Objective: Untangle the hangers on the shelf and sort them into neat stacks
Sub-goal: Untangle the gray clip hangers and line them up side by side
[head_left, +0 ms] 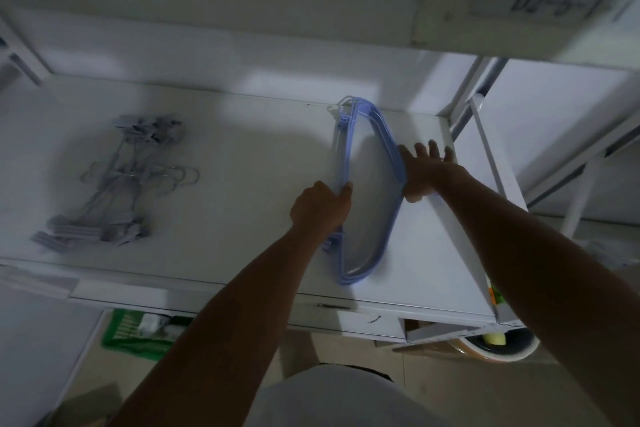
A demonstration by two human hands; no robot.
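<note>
The white shelf (242, 156) carries blue hangers (360, 274) stacked toward its right end, nearly squared. Grey hangers (114, 184) at its left end look gathered (hooks splayed, perhaps unfinished). The left hand (320, 208) grips the blue stack's bar, and the right hand (424, 170), fingers spread, presses its curved side.

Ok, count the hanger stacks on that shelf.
2. A grey clip-hanger stack lies at the left of the shelf; a blue hanger stack sits at the right, between the left hand and right hand. Others may lie out of view.
</note>
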